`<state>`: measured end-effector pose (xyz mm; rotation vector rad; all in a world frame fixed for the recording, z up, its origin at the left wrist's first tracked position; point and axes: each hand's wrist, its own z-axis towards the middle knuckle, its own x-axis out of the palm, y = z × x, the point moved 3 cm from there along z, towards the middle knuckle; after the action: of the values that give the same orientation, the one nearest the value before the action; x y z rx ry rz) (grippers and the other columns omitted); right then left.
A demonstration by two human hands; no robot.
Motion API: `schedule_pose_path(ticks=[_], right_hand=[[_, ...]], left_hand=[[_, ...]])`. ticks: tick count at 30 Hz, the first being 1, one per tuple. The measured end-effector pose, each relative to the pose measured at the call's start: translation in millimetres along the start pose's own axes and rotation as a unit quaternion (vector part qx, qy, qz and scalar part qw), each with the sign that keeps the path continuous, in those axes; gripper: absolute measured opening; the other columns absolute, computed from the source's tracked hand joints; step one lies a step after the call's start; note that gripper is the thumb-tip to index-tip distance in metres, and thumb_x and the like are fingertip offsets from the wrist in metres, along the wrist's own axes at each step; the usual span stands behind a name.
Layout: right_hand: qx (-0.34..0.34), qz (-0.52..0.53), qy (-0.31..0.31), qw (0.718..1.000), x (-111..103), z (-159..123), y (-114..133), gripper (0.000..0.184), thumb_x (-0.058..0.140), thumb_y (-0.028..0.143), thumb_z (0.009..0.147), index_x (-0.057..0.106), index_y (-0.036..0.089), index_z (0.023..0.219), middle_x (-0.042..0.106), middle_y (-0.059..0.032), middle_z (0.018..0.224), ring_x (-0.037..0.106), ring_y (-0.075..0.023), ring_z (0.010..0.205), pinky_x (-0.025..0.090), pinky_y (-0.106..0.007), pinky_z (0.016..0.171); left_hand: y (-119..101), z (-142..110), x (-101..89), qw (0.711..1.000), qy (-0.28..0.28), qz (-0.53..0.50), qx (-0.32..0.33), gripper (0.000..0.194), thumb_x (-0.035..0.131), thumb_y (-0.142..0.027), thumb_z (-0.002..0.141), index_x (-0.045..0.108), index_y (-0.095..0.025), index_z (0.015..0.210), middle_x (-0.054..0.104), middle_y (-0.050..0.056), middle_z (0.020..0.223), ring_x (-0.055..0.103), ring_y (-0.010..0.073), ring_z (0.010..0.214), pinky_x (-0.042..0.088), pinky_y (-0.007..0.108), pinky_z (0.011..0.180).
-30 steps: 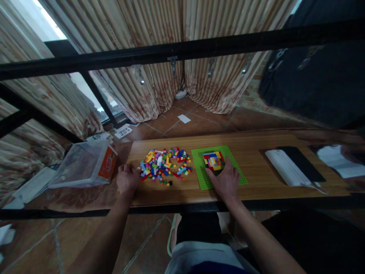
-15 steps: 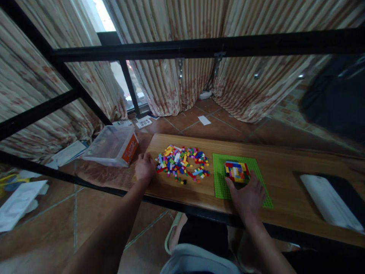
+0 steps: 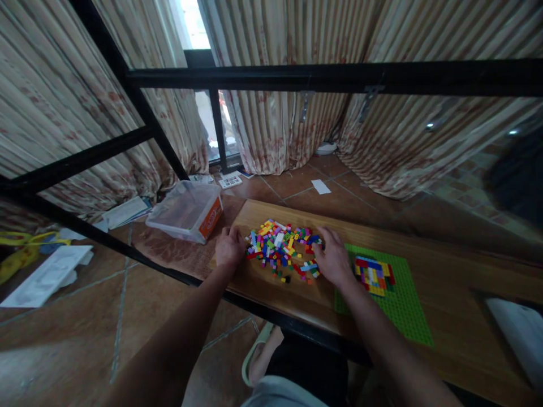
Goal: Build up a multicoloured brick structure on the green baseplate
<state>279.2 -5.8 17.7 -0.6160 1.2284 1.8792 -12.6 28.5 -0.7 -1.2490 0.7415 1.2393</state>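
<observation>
Two bare hands: both at the brick pile, one on each side.
Left hand (image 3: 229, 247): fingers curled inward at the pile's left edge; whether they pinch a brick cannot be told.
Right hand (image 3: 335, 260): thumb and forefinger bent toward the pile's right edge; contact and grip cannot be told.
Brick pile (image 3: 278, 243): small multicoloured plastic bricks, scattered on the brown wood-grain tabletop (image 3: 271, 288), between the hands.
Brick assembly (image 3: 373, 276): block of red, blue, yellow and white bricks, on the square green studded baseplate (image 3: 403, 299), beside the right wrist.
Picking technique: the step in hand appears to be sorting through loose bricks. Work from the pile's edge, separate one brick with a fingertip, then pinch it by opposite sides.
Forearm clearance: the right forearm crosses the baseplate; keeping it raised should avoid nudging the assembly.
Plastic box (image 3: 182, 212): clear, rectangular, with an orange label, left of the tabletop.
Count, hands: two.
Count, baseplate: one.
Count, assembly: one.
Count, box: one.
Count, loose bricks: many; overlap and small size prevent an exact figure.
</observation>
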Motion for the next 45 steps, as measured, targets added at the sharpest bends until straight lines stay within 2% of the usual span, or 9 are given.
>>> schedule_pose_path(ticks=[4,8,11,16,24,27,31,37,45], right_hand=[[-0.01,0.008,0.098,0.995,25,34,-4,0.051,0.051,0.015,0.079,0.054,0.015,0.13,0.057,-0.0147,0.129,0.053,-0.0266,0.121,0.04,-0.044,0.106],[-0.045,0.009,0.159,0.986,41,38,0,0.05,0.053,0.007,0.074,0.06,0.017,0.122,0.062,-0.0112,0.124,0.056,-0.0236,0.115,0.042,-0.04,0.103],[-0.051,0.012,0.149,0.987,40,32,2,0.043,0.054,0.009,0.076,0.064,0.021,0.116,0.065,-0.0084,0.117,0.058,-0.023,0.11,0.044,-0.04,0.099],[-0.05,0.06,0.098,0.992,27,14,5,0.041,0.053,0.016,0.081,0.063,0.024,0.12,0.067,-0.0072,0.113,0.059,-0.0236,0.11,0.045,-0.043,0.098],[-0.051,0.159,0.135,0.977,10,-13,14,0.04,0.059,0.022,0.081,0.062,0.025,0.12,0.065,-0.0067,0.123,0.06,-0.0224,0.114,0.046,-0.042,0.1],[-0.039,0.185,0.127,0.974,9,-8,12,0.036,0.056,0.025,0.084,0.062,0.022,0.119,0.065,-0.0077,0.119,0.064,-0.0203,0.102,0.051,-0.037,0.089],[-0.02,0.118,0.097,0.988,16,15,13,0.03,0.048,0.026,0.089,0.065,0.022,0.113,0.068,-0.0068,0.109,0.065,-0.0189,0.089,0.052,-0.036,0.085],[-0.091,-0.029,0.15,0.984,46,39,31,0.032,0.051,0.02,0.088,0.067,0.017,0.115,0.061,-0.0127,0.121,0.053,-0.027,0.115,0.04,-0.042,0.103],[-0.064,-0.022,0.153,0.986,54,34,33,0.021,0.053,0.016,0.087,0.071,0.019,0.098,0.061,-0.0111,0.118,0.052,-0.0253,0.111,0.039,-0.04,0.101]], left_hand=[[0,0,0.3,1.0,0.006,0.001,-0.005,0.029,0.041,-0.025,0.094,0.066,-0.018,0.109,0.059,0.012,0.111,0.061,0.0228,0.095,0.046,0.032,0.077],[0,0,0.7,1.0,0.012,0.01,-0.007,0.03,0.041,-0.024,0.094,0.065,-0.018,0.11,0.059,0.012,0.111,0.062,0.0233,0.094,0.046,0.033,0.075],[-1,0,0.5,1.0,0.015,0.007,-0.007,0.03,0.041,-0.024,0.094,0.066,-0.018,0.108,0.058,0.012,0.111,0.061,0.0235,0.094,0.046,0.033,0.075],[-2,-1,-1.6,1.0,0.02,-0.002,-0.007,0.029,0.042,-0.023,0.093,0.064,-0.017,0.11,0.058,0.013,0.113,0.061,0.0231,0.096,0.046,0.033,0.079],[-2,-1,-2.1,1.0,0.027,-0.001,-0.011,0.028,0.043,-0.023,0.092,0.064,-0.017,0.11,0.058,0.012,0.115,0.061,0.0236,0.097,0.046,0.033,0.08],[-2,-1,-1.3,1.0,0.024,0.004,-0.008,0.029,0.042,-0.023,0.093,0.064,-0.017,0.11,0.058,0.012,0.115,0.061,0.0237,0.097,0.046,0.033,0.08],[-2,0,-0.9,1.0,0.024,0.004,-0.009,0.029,0.042,-0.023,0.093,0.064,-0.017,0.11,0.058,0.012,0.114,0.062,0.0233,0.096,0.046,0.033,0.078],[-3,0,-2.0,1.0,0.024,0.002,-0.005,0.028,0.043,-0.022,0.093,0.064,-0.016,0.11,0.058,0.012,0.115,0.062,0.0225,0.097,0.046,0.032,0.077],[-1,1,-0.2,1.0,0.018,0.009,-0.007,0.028,0.043,-0.024,0.092,0.064,-0.017,0.11,0.059,0.011,0.114,0.062,0.0232,0.097,0.047,0.032,0.077]])
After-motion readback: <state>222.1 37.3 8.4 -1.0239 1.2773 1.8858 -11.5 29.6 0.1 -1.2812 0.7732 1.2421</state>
